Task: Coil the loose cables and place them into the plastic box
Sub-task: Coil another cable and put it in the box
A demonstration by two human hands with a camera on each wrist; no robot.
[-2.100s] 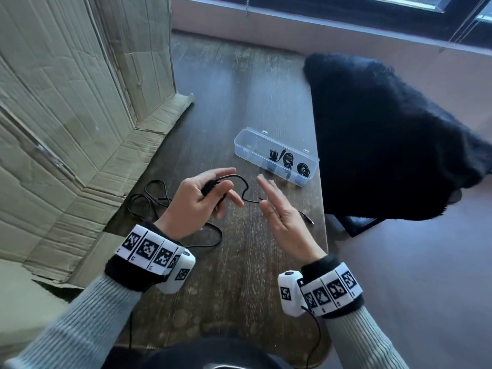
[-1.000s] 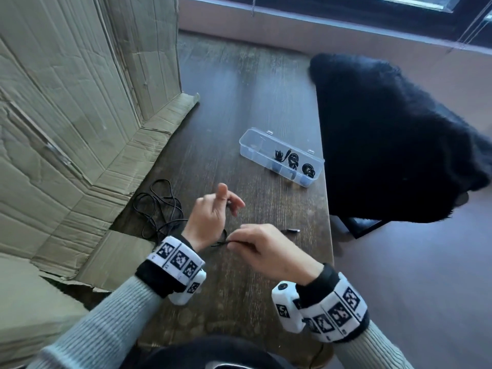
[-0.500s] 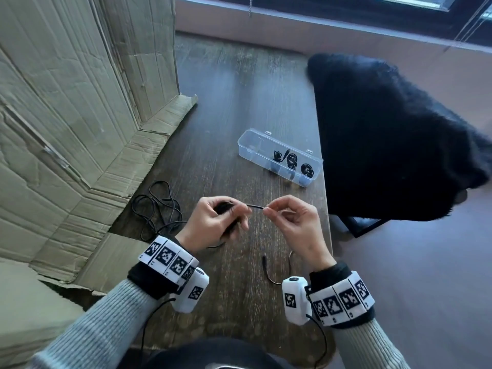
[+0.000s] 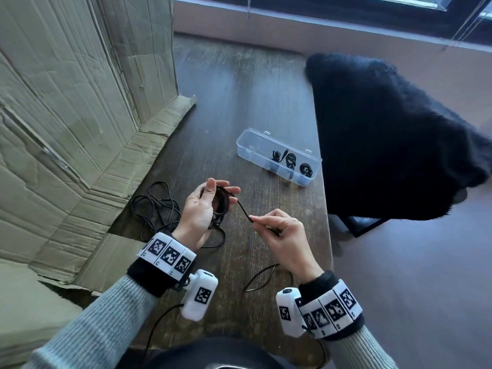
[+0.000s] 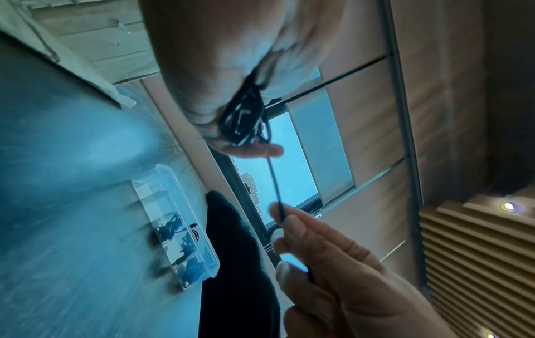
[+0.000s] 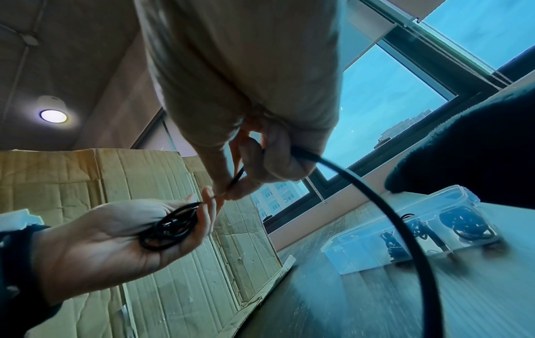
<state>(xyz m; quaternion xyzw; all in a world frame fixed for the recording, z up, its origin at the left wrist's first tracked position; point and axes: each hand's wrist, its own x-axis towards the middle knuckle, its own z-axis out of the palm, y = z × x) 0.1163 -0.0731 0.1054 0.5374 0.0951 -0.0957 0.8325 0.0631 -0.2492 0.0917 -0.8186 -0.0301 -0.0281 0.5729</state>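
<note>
A person stands over a dark wooden table, winding a thin black cable into loops. The left hand is raised, palm turned toward the body, its fingers curled round a small bundle of finished loops. A short straight run of cable leads from that bundle to the right hand, which pinches it between thumb and fingertips; the remaining length passes through that hand and trails down onto the table near the person's body.

Further back on the table lies a clear plastic box, lid off, with three small black coils already in its right-hand end. A second loose cable lies tangled to the left, beside a wall of flattened cardboard. A black fuzzy cloth is draped just right of the table.

Likely risks: the loops look springy, so a slackened left grip could let them fan open and undo the winding. The trailing tail may also snag, possibly on the wrist camera lead, though that area is hard to make out.
</note>
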